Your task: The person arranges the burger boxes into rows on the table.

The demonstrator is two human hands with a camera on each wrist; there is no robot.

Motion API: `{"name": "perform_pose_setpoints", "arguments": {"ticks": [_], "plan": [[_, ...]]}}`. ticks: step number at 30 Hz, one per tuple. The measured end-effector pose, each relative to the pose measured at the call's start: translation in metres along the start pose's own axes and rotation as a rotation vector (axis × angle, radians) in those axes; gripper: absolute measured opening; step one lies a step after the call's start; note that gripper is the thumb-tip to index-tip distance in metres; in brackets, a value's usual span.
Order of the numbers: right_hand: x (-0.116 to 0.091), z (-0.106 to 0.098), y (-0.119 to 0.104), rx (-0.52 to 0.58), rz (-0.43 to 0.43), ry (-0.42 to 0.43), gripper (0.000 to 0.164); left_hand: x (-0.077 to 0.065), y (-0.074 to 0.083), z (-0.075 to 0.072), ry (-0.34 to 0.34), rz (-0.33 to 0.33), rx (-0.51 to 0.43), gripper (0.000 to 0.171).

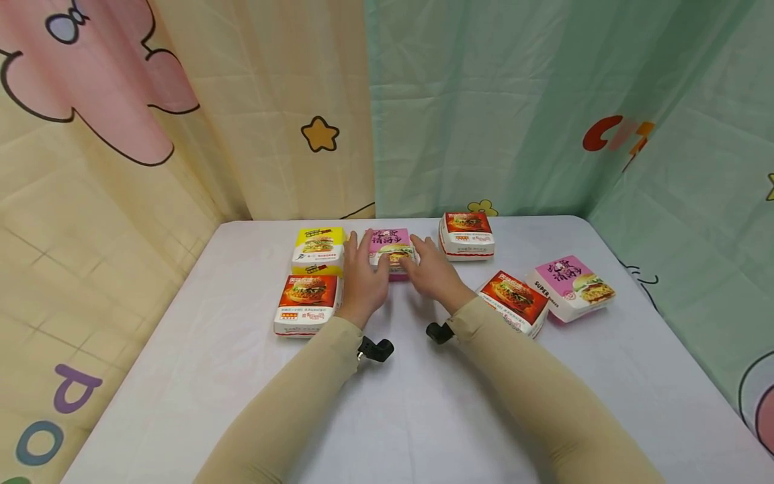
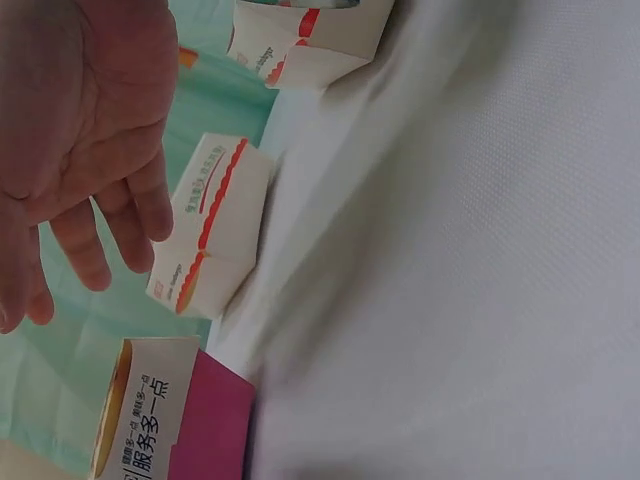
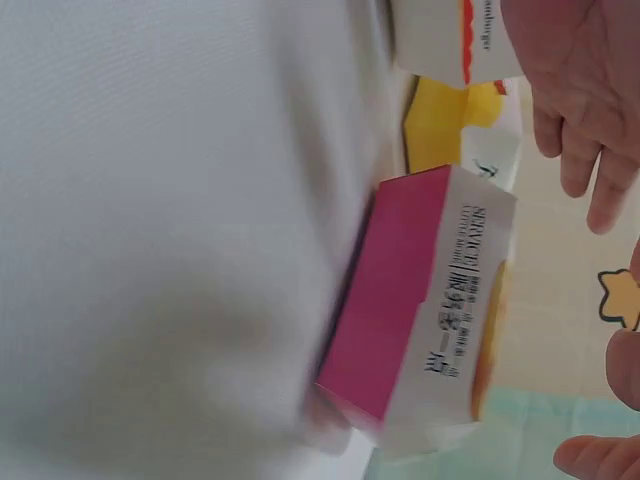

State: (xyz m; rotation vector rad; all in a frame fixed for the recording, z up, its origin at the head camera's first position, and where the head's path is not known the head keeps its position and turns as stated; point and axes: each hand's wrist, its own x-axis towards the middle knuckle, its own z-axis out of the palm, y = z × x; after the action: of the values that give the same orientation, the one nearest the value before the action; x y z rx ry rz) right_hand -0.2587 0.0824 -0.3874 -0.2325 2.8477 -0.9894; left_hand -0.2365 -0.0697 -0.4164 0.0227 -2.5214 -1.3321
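A pink-and-white burger box sits near the table's back edge, between my two hands. My left hand reaches in from its left side, fingers extended and thumb near the front corner. On the other side my right hand has its fingers pointing forward, with the thumb over the box's front right corner. The right wrist view shows the pink box from the front, with the left palm above and to its left. In the left wrist view the right palm faces inward, fingers spread.
Left of the hands, a yellow burger box stands behind a red one. Another red box is at the back right. Nearer lie an angled red box, partly behind the right sleeve, and a second pink box. Curtains surround the white table.
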Motion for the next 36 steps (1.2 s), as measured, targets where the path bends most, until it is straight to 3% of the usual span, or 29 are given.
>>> {"name": "perform_pose_setpoints", "arguments": {"ticks": [8,16,24,36], "plan": [[-0.019,-0.019,-0.005,-0.026,-0.01,0.034,0.069,-0.004,0.011,-0.004,-0.048,0.06,0.062,0.063],[-0.037,-0.047,-0.001,-0.071,-0.011,0.063,0.071,-0.008,0.019,-0.006,-0.108,0.187,0.167,0.065],[-0.061,-0.081,0.023,-0.169,-0.021,0.061,0.072,-0.015,0.031,-0.002,-0.202,0.312,0.276,0.069],[-0.088,-0.113,0.069,-0.248,0.065,-0.045,0.079,-0.027,0.049,0.012,-0.386,0.401,0.413,0.074]]}}
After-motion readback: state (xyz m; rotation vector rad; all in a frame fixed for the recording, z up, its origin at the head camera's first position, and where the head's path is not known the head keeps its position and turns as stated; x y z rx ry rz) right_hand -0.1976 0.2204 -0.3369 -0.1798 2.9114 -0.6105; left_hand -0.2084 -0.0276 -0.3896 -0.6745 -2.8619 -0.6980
